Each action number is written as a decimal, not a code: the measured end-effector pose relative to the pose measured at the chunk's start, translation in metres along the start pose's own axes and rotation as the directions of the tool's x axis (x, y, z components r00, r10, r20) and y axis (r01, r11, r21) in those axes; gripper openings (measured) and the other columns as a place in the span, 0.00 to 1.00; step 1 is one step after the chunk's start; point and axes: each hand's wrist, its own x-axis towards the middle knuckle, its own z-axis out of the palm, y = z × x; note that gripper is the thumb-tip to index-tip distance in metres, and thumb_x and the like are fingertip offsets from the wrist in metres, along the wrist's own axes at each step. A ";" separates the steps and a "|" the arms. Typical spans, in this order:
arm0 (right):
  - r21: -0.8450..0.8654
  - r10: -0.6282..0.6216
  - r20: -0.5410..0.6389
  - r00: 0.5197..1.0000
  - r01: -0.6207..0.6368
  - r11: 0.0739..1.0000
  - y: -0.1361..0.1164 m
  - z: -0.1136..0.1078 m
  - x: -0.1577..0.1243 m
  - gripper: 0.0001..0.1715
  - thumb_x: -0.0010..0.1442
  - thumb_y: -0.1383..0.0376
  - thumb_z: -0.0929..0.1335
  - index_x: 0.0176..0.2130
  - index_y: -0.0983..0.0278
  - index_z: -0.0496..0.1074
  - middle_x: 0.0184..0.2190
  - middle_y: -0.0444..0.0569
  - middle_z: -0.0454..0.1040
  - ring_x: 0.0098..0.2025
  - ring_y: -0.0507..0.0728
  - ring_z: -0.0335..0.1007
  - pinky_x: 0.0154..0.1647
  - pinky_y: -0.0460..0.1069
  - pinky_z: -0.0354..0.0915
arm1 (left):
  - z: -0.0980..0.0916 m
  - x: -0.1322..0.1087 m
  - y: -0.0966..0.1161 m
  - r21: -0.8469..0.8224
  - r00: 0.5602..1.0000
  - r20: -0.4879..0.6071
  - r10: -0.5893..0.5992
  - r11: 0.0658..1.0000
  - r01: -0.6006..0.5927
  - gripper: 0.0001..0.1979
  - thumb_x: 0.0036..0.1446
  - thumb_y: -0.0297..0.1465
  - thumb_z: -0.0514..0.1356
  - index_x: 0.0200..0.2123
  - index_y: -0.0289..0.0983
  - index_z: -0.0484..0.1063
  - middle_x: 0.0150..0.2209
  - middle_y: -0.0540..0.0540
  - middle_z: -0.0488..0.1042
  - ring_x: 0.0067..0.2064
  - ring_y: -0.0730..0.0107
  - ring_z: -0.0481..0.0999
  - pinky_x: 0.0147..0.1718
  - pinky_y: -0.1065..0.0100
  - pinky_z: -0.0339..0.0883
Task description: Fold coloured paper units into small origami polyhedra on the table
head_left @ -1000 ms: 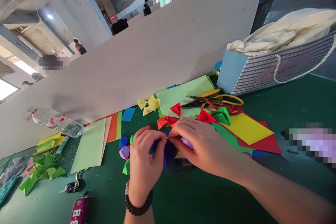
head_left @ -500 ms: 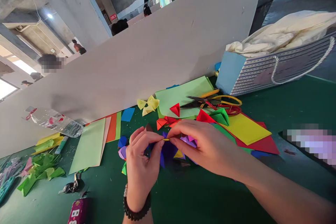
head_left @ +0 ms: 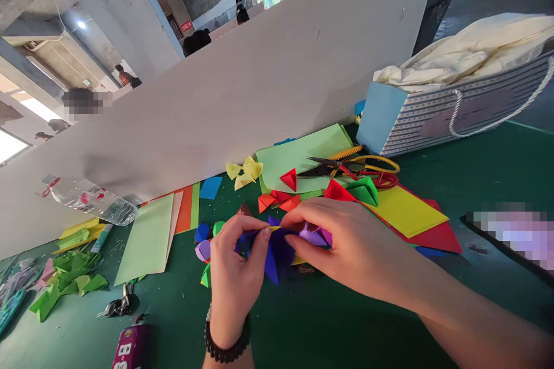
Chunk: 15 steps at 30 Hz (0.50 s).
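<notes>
My left hand [head_left: 240,253], with a dark beaded bracelet at its wrist, pinches a small yellow paper piece [head_left: 274,228] between thumb and forefinger. Just right of it, the thumb and forefinger of my right hand [head_left: 331,236] are slightly apart, with no paper plainly gripped between them. Under and behind both hands lies a pointed, dark purple folded paper [head_left: 277,256], partly covered. Small folded pieces surround it: a lilac one [head_left: 314,235] by my right hand, a blue one [head_left: 201,233] and a green one [head_left: 206,275] left of my left hand.
Red folded pieces [head_left: 289,203], scissors [head_left: 324,168] and light green sheets [head_left: 303,153] lie behind my hands. A bottle [head_left: 93,199] leans leftward against the white partition [head_left: 259,98]. A paper bag [head_left: 389,118] stands at the back right, near a phone [head_left: 511,236].
My right fingertips have moved slightly right, away from the yellow piece, and parted. More of the purple folded paper shows between the hands. My left hand keeps its pinch.
</notes>
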 end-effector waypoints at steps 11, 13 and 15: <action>-0.095 0.134 0.135 0.982 -0.122 0.988 0.010 0.003 0.007 0.08 0.59 0.71 0.66 0.33 0.61 0.75 0.28 0.42 0.78 0.29 0.52 0.72 0.28 0.46 0.61 | 0.003 0.007 -0.004 0.051 0.982 0.160 -0.103 0.994 0.096 0.05 0.57 0.29 0.59 0.34 0.40 0.76 0.33 0.51 0.79 0.35 0.73 0.77 0.34 0.75 0.69; -0.154 0.106 0.120 0.987 -0.087 0.984 0.010 0.005 0.007 0.08 0.58 0.72 0.66 0.32 0.62 0.75 0.28 0.44 0.77 0.30 0.53 0.72 0.29 0.47 0.60 | 0.005 0.007 -0.004 0.063 0.979 0.175 -0.107 0.993 0.098 0.06 0.58 0.29 0.58 0.36 0.40 0.75 0.34 0.51 0.79 0.36 0.73 0.77 0.33 0.76 0.69; -0.199 0.077 0.108 0.991 -0.055 0.978 0.010 0.006 0.006 0.08 0.58 0.72 0.66 0.32 0.63 0.75 0.28 0.44 0.77 0.30 0.54 0.71 0.30 0.47 0.60 | 0.006 0.006 -0.004 0.063 0.978 0.184 -0.099 0.994 0.089 0.06 0.58 0.30 0.58 0.36 0.40 0.75 0.35 0.50 0.79 0.36 0.73 0.77 0.33 0.76 0.69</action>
